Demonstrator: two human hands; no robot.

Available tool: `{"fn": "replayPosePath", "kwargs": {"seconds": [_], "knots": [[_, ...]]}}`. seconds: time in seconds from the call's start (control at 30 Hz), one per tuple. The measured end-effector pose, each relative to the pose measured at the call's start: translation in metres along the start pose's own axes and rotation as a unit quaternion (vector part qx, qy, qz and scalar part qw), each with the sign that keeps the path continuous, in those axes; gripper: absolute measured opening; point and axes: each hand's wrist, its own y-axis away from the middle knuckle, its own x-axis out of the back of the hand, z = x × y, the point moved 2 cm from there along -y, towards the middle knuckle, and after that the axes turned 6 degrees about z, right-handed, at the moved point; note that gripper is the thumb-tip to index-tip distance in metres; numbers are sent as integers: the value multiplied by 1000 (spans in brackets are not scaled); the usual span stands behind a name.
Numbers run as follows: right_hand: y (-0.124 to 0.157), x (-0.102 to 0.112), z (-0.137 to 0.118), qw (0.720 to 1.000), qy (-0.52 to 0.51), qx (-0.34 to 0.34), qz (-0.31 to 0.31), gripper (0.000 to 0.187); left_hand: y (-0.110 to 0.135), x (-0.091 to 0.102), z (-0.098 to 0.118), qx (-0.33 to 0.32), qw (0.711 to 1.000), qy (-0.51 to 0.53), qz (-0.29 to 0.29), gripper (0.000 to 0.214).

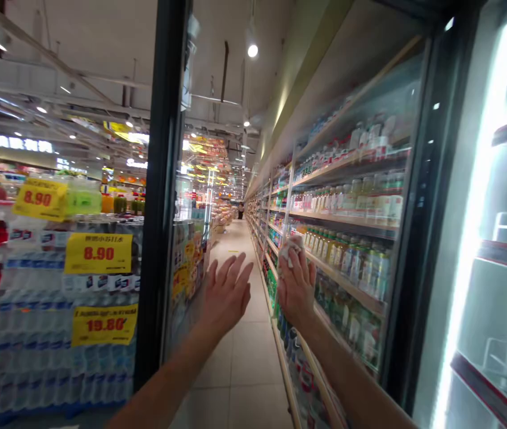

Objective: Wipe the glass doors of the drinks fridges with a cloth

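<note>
An open glass fridge door (pixel 324 89) with a black frame (pixel 161 179) stands in front of me, and the aisle shows through it. My left hand (pixel 229 293) lies against the glass with its fingers stretched and spread. Just to its right, my right hand (pixel 296 289) presses a crumpled white cloth (pixel 291 245) against the glass, fingers closed over it. Both forearms reach up from the bottom of the view.
The lit fridge interior (pixel 503 256) with red-edged shelves and a few drinks is at the right. Long shelves of bottled drinks (pixel 347 250) line the aisle's right side. Stacked water packs with yellow price tags (pixel 98 253) stand at the left. A person stands far down the tiled aisle (pixel 240 210).
</note>
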Motion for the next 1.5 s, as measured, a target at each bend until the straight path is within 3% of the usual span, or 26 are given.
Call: {"fn": "replayPosePath", "kwargs": {"seconds": [0.07,0.17,0.27,0.33,0.4,0.53,0.6,0.67,0.73,0.8,0.83,0.9,0.97,1.0,1.03,1.13,1.2,1.23,1.3,1.37,1.4,1.43,1.5], "knots": [[-1,2,9,1000,1,20,-4,57,-25,0,-6,22,1000,-22,2,50],[-12,10,56,1000,17,20,12,52,-52,-3,-15,37,998,-52,3,52],[-30,19,112,989,62,-113,78,50,-58,-7,-19,25,998,-62,3,54],[-40,22,125,971,78,-199,107,50,-55,-8,-19,24,998,-63,9,56],[-46,19,111,974,63,-189,104,51,-52,-8,-18,24,998,-60,17,57],[-49,6,61,998,-21,52,17,51,-52,-7,-19,21,998,-48,31,58],[-52,5,66,995,-26,100,2,48,-52,-7,-20,18,998,-49,38,58],[-60,8,94,999,11,20,42,46,-52,-6,-20,15,998,-53,43,58],[-68,12,123,984,55,-126,110,46,-52,-6,-20,14,998,-53,45,59],[-70,16,130,967,69,-197,146,47,-52,-5,-19,11,997,-54,45,59],[-69,16,125,972,62,-180,137,46,-52,-5,-19,9,997,-55,47,59],[-64,15,102,996,26,-55,70,44,-52,-5,-20,5,997,-57,52,58],[-57,13,82,997,-12,75,5,42,-52,-6,-21,5,997,-57,59,58],[-56,13,79,995,-17,101,-5,41,-52,-6,-21,5,997,-57,61,58],[-56,13,81,996,-10,93,4,41,-52,-6,-21,4,996,-57,61,58],[-65,13,97,993,50,-62,87,46,-51,-7,-22,5,997,-58,58,57],[-69,9,91,985,64,-118,111,48,-51,-7,-22,7,997,-59,55,57],[-70,6,80,988,54,-101,99,48,-51,-7,-22,8,997,-60,55,56],[-67,1,49,999,11,8,42,45,-51,-8,-22,7,997,-61,55,56],[-62,-3,24,993,-31,112,-8,41,-51,-9,-23,5,997,-63,54,57],[-61,-3,20,991,-40,130,-13,41,-50,-9,-23,5,997,-64,53,57],[-61,-3,22,992,-39,122,-6,41,-50,-9,-24,5,997,-64,52,57],[-68,-2,40,999,-12,34,37,44,-50,-10,-24,6,997,-63,47,57]]}}
